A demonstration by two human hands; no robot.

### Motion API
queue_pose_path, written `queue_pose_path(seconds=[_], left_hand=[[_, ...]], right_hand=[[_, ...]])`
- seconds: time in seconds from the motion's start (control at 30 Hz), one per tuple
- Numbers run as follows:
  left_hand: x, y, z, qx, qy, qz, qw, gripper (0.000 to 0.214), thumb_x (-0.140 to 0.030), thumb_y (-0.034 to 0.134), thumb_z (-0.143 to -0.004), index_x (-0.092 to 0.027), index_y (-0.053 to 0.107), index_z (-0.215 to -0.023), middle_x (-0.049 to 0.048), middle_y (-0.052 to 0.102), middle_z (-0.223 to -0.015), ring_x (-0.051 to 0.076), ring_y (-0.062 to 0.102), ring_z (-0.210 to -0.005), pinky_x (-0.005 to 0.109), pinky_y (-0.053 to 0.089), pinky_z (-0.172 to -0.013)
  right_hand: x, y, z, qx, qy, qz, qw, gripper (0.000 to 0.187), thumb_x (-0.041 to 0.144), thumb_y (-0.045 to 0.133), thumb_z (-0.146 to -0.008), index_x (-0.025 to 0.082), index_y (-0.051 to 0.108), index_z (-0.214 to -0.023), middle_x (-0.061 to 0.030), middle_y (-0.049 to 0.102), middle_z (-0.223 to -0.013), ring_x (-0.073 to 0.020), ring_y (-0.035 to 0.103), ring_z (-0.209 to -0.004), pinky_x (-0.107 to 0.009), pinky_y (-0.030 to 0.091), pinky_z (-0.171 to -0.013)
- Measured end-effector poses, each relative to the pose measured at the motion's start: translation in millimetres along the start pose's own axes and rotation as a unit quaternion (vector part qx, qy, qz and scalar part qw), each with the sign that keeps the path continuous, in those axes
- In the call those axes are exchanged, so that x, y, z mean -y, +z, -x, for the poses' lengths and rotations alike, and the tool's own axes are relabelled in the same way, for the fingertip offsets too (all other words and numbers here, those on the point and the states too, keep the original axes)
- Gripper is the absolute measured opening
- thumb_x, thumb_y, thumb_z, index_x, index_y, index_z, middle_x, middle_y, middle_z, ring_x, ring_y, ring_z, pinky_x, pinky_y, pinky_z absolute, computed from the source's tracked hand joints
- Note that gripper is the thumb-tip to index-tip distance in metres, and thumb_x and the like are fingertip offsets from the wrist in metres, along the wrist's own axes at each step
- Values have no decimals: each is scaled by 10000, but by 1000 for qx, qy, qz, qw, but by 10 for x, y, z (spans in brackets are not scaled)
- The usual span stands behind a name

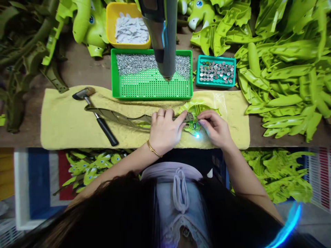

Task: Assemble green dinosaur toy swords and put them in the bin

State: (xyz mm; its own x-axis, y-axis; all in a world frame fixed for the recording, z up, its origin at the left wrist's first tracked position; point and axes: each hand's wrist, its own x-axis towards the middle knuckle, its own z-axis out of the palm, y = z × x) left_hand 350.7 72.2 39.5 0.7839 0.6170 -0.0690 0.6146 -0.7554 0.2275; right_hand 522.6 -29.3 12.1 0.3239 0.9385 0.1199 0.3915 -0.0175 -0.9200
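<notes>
- The table (85,70) is carrying a yellow cloth (62,119).
- On the table, just beyond the cloth's far edge, a green tray (152,90) is holding screws (137,63).
- The brown strip (117,116) is lying along the cloth, its left end crossing the hammer (103,127), its right end resting over a green shell (199,106).
- The left hand (165,129) is gripping the strip near that right end.
- The right hand (214,127) is pinching its fingertips together beside it; whether anything is sitting between them, one cannot tell.
- A blue light (198,136) is shining at the shell's near edge.
</notes>
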Motion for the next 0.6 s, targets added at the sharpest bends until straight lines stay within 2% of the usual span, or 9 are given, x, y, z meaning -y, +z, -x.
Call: queue_pose_path(seconds=[0.23, 0.37, 0.43, 0.53, 0.6], left_hand=[[72, 67, 2, -13, 16, 7, 1000, 445, -409, 473, -939, -316, 553, -1367, 135, 604, -1070, 328, 493, -993, 468, 396, -832], [123, 146, 6, -25, 24, 23, 999, 452, -426, 464, -944, -320, 547, -1376, 135, 596, -1097, 315, 490, -1007, 454, 397, -854], [125, 177, 18, -34, 22, 23, 999, 450, -429, 455, -949, -322, 548, -1376, 136, 594, -1102, 311, 487, -1004, 449, 395, -853], [115, 206, 45, -49, 16, 10, 999, 450, -426, 429, -959, -324, 541, -1383, 142, 593, -1106, 311, 483, -997, 447, 389, -837], [122, 217, 56, -55, 22, 3, 998, 454, -433, 409, -966, -328, 533, -1389, 146, 594, -1112, 312, 481, -991, 449, 385, -827]], right_hand=[[34, -11, 1, 13, -17, 31, 999, 89, 270, 547, -917, 220, 621, -918, -49, 660, -928, -162, 631, -920, -344, 533, -813], [84, -73, -99, 22, -91, 141, 986, 213, 299, 583, -904, 228, 668, -1086, -90, 674, -1151, -206, 608, -1109, -416, 502, -955], [66, -87, -182, 20, -129, 201, 971, 211, 298, 576, -907, 236, 696, -1070, -86, 674, -1199, -228, 588, -1148, -458, 470, -997], [-7, -81, -289, 62, -142, 251, 956, 190, 305, 592, -897, 273, 720, -1033, -48, 688, -1202, -242, 592, -1141, -533, 403, -1058], [-47, -80, -325, 89, -138, 249, 954, 204, 292, 583, -902, 281, 719, -1053, -41, 686, -1213, -236, 593, -1149, -542, 383, -1077]])
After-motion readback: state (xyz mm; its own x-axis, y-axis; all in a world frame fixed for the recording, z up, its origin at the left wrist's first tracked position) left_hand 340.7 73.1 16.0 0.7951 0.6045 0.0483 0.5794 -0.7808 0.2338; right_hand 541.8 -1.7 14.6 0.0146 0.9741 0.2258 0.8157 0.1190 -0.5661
